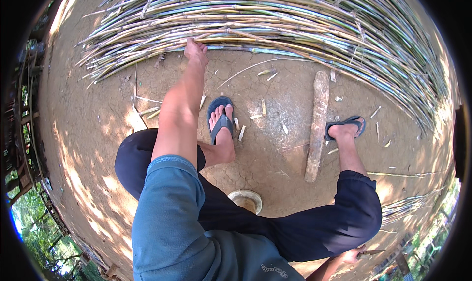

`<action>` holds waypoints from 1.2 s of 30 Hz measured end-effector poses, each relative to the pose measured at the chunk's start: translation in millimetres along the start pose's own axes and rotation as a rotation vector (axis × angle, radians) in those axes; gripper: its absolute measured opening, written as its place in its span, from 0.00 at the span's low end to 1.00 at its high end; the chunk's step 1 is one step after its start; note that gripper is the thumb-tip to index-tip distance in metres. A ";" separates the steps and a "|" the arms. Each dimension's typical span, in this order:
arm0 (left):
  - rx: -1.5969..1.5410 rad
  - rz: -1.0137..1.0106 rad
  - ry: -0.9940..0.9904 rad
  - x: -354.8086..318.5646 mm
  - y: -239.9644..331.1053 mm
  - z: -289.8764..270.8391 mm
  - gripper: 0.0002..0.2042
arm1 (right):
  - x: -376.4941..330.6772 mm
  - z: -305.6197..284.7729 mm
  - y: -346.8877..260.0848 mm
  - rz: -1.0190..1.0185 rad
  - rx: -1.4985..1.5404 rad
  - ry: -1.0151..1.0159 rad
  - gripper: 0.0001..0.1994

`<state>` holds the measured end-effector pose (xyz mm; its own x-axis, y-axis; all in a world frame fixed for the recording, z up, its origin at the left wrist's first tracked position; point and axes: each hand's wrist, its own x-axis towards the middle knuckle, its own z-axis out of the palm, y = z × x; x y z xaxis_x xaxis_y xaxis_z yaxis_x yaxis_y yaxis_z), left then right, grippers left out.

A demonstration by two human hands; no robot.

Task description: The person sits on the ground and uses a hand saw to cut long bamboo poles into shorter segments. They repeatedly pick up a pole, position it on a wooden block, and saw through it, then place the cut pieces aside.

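Resting on cracked dirt ground (275,148), hands grip cane pile (295,30) and a knife (372,252).

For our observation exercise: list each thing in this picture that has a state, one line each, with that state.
Left hand: stretched out, fingers on the cane pile.
Right hand: closed on a knife.
Cane pile: lying flat on the ground.
Wooden block: lying flat between the feet.
Bowl: upright.
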<state>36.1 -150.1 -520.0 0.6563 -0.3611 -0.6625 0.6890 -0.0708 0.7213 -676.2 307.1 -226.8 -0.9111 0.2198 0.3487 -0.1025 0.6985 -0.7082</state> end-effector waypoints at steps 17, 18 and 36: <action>-0.126 -0.033 0.021 -55.6 13.7 -10.4 0.18 | 1.9 19.9 20.8 -0.137 0.112 -0.116 0.17; -0.150 -0.020 0.023 -51.1 21.0 -23.5 0.19 | -3.7 25.8 20.3 -0.135 0.113 -0.148 0.17; -0.365 -0.075 -0.417 -258.0 -0.2 1.7 0.14 | -21.1 -26.3 -21.0 -0.158 0.747 -0.291 0.17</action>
<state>-133.9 -58.6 -348.9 0.4752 -0.7100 -0.5196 0.8395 0.1890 0.5095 -644.3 305.7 -203.2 -0.9204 -0.1006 0.3778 -0.3835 0.0452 -0.9224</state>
